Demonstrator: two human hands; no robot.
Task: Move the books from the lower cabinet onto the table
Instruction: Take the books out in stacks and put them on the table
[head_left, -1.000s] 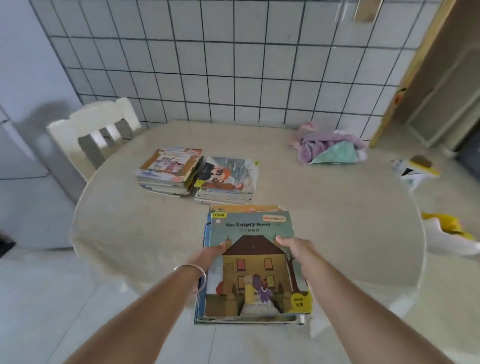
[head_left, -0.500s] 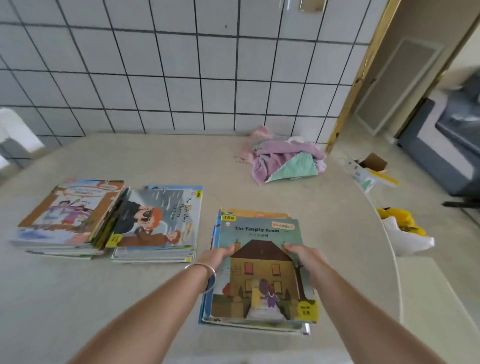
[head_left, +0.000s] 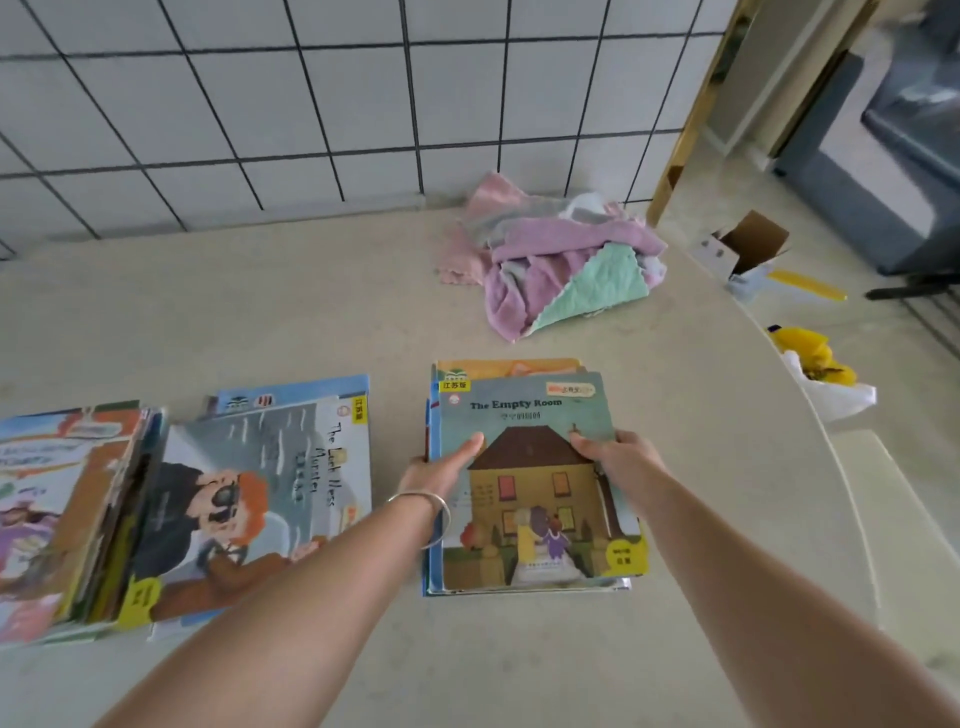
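Observation:
A stack of thin picture books (head_left: 535, 499), topped by "The Empty Room" with a house on its cover, lies on the beige table (head_left: 260, 312). My left hand (head_left: 441, 467) grips the stack's left edge, thumb on the cover. My right hand (head_left: 618, 457) grips the right edge the same way. Two other book stacks lie to the left: one with a red-haired figure on top (head_left: 260, 493), and one at the far left edge (head_left: 57, 509). The lower cabinet is out of view.
A heap of pink, purple and green cloths (head_left: 561, 260) sits at the back of the table by the tiled wall. Right of the table's curved edge, on the floor, are an open cardboard box (head_left: 743, 249) and a white bag with yellow contents (head_left: 821, 369).
The stack, held in both hands, has travelled from over the table's near edge onto the tabletop, right of the other stacks. My view has moved closer and to the right.

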